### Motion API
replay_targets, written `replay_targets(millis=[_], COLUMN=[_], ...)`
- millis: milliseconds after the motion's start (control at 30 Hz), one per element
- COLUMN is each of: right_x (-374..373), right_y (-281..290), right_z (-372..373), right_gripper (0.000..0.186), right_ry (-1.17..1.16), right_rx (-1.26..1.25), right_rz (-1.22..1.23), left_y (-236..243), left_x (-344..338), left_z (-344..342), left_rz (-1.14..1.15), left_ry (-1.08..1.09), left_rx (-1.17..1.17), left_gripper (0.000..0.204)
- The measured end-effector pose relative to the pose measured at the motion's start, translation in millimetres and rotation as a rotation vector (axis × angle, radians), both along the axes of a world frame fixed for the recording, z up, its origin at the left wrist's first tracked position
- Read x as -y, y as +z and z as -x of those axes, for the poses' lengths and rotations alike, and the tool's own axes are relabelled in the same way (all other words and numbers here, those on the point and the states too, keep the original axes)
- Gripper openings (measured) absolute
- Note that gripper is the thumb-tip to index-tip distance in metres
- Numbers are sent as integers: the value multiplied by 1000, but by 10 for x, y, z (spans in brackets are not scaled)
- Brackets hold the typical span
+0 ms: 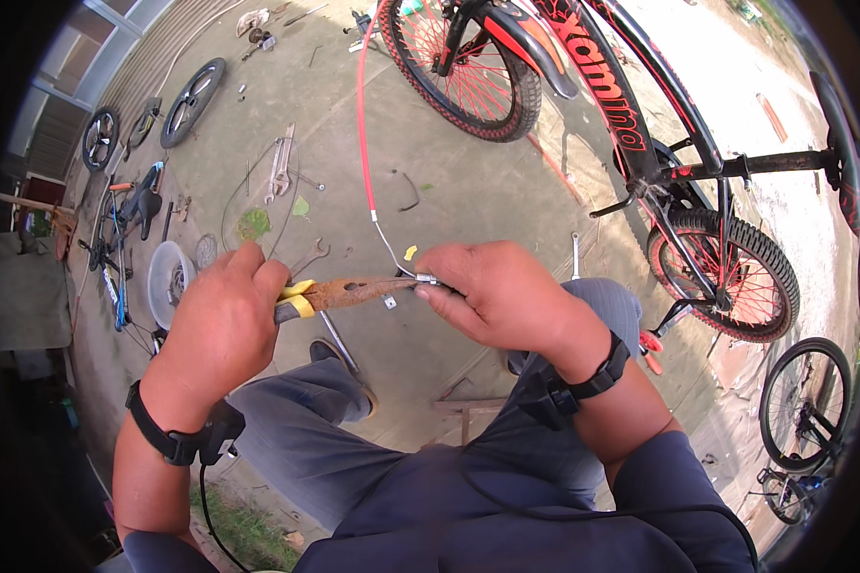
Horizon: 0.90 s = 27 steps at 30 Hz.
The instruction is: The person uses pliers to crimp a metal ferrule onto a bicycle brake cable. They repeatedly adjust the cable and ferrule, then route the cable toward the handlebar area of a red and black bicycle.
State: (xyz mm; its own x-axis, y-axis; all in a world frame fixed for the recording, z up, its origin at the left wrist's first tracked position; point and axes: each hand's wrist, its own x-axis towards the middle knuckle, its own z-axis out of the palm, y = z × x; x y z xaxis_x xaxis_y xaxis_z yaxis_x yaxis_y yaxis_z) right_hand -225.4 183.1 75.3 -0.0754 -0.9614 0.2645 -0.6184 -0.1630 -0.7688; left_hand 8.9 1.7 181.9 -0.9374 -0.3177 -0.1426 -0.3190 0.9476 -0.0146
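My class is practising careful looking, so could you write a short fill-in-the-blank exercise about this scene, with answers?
1. The left hand grips pliers whose dark handles have bright ____ parts.
2. From the right hand a cable runs upward, its outer casing coloured ____.
3. The round tub left of the left hand is ____.

Answers: yellow; red; white.

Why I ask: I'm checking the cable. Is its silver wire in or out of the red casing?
Out, at this end: silver wire shows between the red casing and right hand.
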Motion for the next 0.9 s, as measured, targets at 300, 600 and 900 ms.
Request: replay_targets(millis=[300, 600, 900], right_x=[-44, -72, -100], right_y=[83, 123, 88], right_z=[28, -60, -106], right_gripper=[14, 17, 13], right_ry=[64, 141, 237], right_rx=[-121, 24, 237], right_rz=[79, 56, 50], left_y=[118, 135, 89], left_x=[-38, 98, 19], left_z=[-47, -93, -167], left_rz=[-235, -382, -48], left_ry=[27, -46, -114], left_rx=[113, 193, -15], left_gripper=[27, 25, 25])
